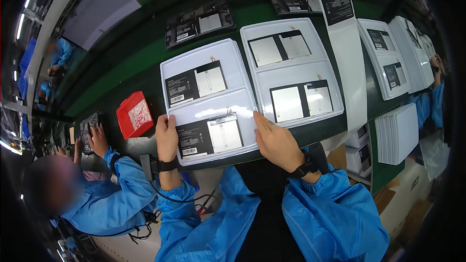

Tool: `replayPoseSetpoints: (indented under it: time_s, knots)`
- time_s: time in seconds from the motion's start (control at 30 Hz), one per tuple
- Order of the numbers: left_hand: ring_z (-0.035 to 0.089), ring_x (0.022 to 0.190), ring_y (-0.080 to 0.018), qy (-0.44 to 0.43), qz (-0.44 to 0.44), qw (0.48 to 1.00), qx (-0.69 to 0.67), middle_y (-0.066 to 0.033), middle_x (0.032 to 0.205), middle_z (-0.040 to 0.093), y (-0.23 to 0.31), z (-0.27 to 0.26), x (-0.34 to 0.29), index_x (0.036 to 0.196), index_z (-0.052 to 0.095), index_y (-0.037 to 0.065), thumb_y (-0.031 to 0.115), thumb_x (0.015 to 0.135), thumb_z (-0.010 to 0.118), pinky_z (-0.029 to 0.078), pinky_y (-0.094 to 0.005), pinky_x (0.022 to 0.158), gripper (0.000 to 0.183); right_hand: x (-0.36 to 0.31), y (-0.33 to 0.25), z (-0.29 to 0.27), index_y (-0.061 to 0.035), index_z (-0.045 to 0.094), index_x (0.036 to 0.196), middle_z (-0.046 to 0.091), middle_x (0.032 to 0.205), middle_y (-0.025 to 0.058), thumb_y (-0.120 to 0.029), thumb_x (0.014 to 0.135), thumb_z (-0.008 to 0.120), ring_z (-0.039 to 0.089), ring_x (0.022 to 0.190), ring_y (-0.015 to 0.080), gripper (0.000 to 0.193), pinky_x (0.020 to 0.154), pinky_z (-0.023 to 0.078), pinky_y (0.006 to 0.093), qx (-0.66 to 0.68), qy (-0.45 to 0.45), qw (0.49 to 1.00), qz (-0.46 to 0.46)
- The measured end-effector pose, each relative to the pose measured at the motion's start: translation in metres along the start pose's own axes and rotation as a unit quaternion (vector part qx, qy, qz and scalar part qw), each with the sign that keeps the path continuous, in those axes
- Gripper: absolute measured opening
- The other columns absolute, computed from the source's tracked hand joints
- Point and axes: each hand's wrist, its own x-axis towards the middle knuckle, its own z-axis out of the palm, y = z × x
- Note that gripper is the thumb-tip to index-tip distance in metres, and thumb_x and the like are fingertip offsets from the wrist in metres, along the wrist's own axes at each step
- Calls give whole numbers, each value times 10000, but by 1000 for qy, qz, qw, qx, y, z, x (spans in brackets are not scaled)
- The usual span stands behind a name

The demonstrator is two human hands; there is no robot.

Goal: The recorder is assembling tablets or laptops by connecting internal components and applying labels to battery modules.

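Note:
In front of me a white plastic tray [208, 109] has two compartments. An upper flat battery pack [182, 86] and a lower flat battery pack [194, 141] lie in them, each part black label and part white panel, with a small connector tab on top. My left hand [167, 140] grips the tray's left edge near its lower corner, thumb up along the rim. At the opposite edge my right hand [277, 144] holds the rim, fingers together and pointing away from me; some fingertips are hidden. Dark straps circle both wrists.
A second tray [291, 70] with similar packs adjoins on the right, beside a hanging label strip [347, 68]. Stacked trays [398, 133] stand farther right. A red bin [124, 121] of small pale pieces is at left, near a co-worker's hand [98, 140]. Dark device parts [200, 23] lie behind.

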Motion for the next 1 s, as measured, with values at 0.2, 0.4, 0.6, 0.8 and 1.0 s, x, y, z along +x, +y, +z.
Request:
replayPoseSetpoints:
  time_s: [0.2, 0.4, 0.6, 0.8, 1.0]
  knots:
    - [593, 867, -89, -40, -75, 972, -220, -58, 962, 676, 0, -10, 4, 1103, 618, -30, 151, 1028, 619, 467, -247, 785, 196, 2, 2, 3, 132, 528, 1317, 617, 1275, 343, -82, 935, 633, 688, 922, 482, 450, 799, 590, 473, 91, -4, 995, 44]
    - [606, 833, -95, -22, -12, 996, -87, -63, 923, 686, 5, -8, 1, 1104, 638, -45, 179, 1017, 638, 481, -257, 755, 240, -11, -2, 7, 84, 504, 1362, 511, 1437, 305, -140, 950, 624, 702, 791, 433, 484, 675, 603, 423, 44, 4, 999, 30]
    - [585, 751, -105, 19, -15, 992, 124, -65, 816, 666, 12, -4, 0, 1123, 675, -58, 246, 997, 664, 481, -283, 689, 329, -12, 11, 8, 58, 582, 1310, 524, 1473, 209, -201, 962, 676, 719, 794, 350, 444, 647, 597, 377, 101, 40, 994, 11]
    - [627, 731, -170, 43, 1, 979, 200, -135, 836, 696, 33, 3, -5, 1084, 682, -66, 247, 994, 658, 499, -333, 674, 327, -10, 17, 1, 61, 631, 1254, 542, 1477, 163, -180, 955, 685, 721, 733, 254, 387, 608, 585, 326, 114, 21, 993, 8]
    - [690, 801, -395, 61, 45, 936, 344, -252, 896, 700, 37, 14, -12, 1042, 680, -80, 263, 990, 638, 539, -435, 715, 349, -7, 17, -5, 66, 684, 1167, 586, 1452, 119, -114, 918, 709, 745, 861, 221, 308, 658, 596, 293, 57, -17, 998, 1]
